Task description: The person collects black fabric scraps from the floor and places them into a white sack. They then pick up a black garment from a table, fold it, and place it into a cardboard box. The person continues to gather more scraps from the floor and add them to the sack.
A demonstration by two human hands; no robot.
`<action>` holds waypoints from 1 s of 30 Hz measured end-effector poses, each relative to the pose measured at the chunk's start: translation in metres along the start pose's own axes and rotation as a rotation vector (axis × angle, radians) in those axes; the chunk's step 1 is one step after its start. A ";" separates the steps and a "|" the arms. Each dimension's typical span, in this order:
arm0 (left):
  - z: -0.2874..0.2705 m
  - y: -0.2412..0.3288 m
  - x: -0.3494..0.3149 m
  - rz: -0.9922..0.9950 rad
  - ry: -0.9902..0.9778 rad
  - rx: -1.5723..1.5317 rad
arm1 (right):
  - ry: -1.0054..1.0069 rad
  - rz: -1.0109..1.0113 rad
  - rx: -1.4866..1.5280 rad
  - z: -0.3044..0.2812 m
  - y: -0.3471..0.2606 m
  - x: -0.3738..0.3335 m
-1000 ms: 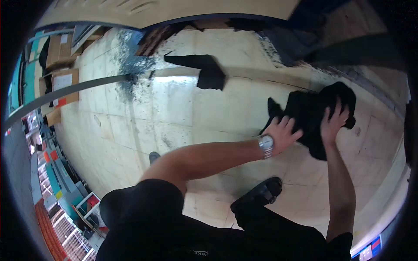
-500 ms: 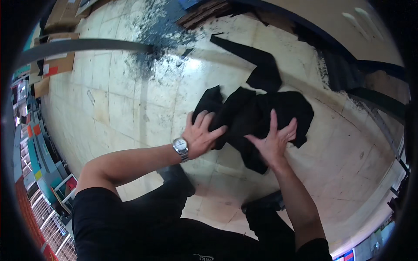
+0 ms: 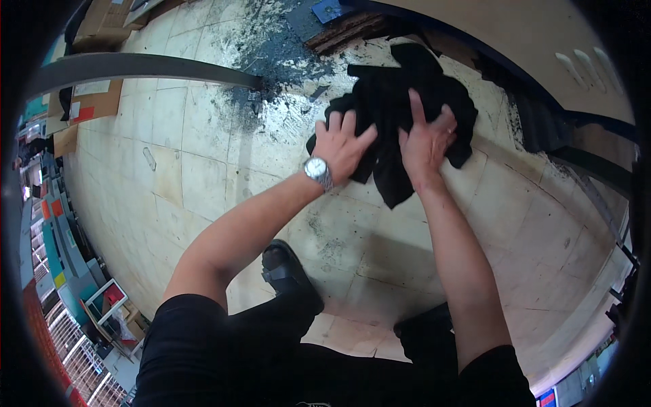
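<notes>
A bunched black cloth [image 3: 386, 102], perhaps a garment, lies crumpled on the tiled floor [image 3: 196, 197]. My left hand [image 3: 339, 148] presses on its near left edge with the fingers spread. Farther right, my right hand [image 3: 427, 142] rests on the cloth, its fingers stretched and the thumb apart. Neither hand is closed around the fabric. A silver wristwatch [image 3: 317, 169] sits on my left wrist.
A grey curved bar [image 3: 149, 68] reaches in from the left, near cardboard boxes [image 3: 102, 95]. Dark residue [image 3: 278, 68] stains the floor ahead. Brown layered boards [image 3: 346, 34] lie beyond the cloth, and a dark-edged panel [image 3: 488, 34] stands at the far right. My shoe [image 3: 281, 268] is below.
Both hands have moved forward with the cloth under them. The long strip that stretched ahead of it is now gathered into the bunch.
</notes>
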State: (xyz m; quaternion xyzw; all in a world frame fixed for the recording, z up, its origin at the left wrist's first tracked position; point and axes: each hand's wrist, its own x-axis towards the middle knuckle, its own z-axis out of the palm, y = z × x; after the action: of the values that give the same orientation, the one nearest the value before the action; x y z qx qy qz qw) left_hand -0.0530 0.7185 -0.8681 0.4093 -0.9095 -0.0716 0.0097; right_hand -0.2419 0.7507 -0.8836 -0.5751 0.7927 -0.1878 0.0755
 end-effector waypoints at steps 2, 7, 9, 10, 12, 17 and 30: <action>0.000 -0.015 0.022 -0.029 0.108 0.052 | 0.000 0.017 -0.003 0.012 -0.014 0.031; -0.003 -0.030 0.102 -0.170 0.236 0.172 | 0.086 -0.028 -0.007 0.025 -0.025 0.115; -0.008 -0.028 0.117 -0.187 0.156 0.190 | 0.037 -0.033 -0.032 0.017 -0.019 0.136; -0.010 -0.031 0.115 -0.198 0.144 0.200 | 0.001 -0.040 -0.051 0.012 -0.023 0.138; -0.018 -0.036 0.111 -0.164 0.075 0.124 | -0.059 -0.019 -0.062 -0.004 -0.027 0.130; -0.057 -0.055 0.031 0.176 0.133 0.058 | 0.103 -0.114 0.100 -0.026 -0.005 0.026; -0.033 -0.109 -0.115 0.163 -0.299 0.050 | -0.127 -0.285 0.005 0.033 -0.083 -0.102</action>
State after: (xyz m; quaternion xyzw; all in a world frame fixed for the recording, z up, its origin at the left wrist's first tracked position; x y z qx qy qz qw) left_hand 0.1072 0.7292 -0.8458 0.3190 -0.9326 -0.1079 -0.1301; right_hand -0.1242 0.8169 -0.8917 -0.6923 0.6962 -0.1617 0.0993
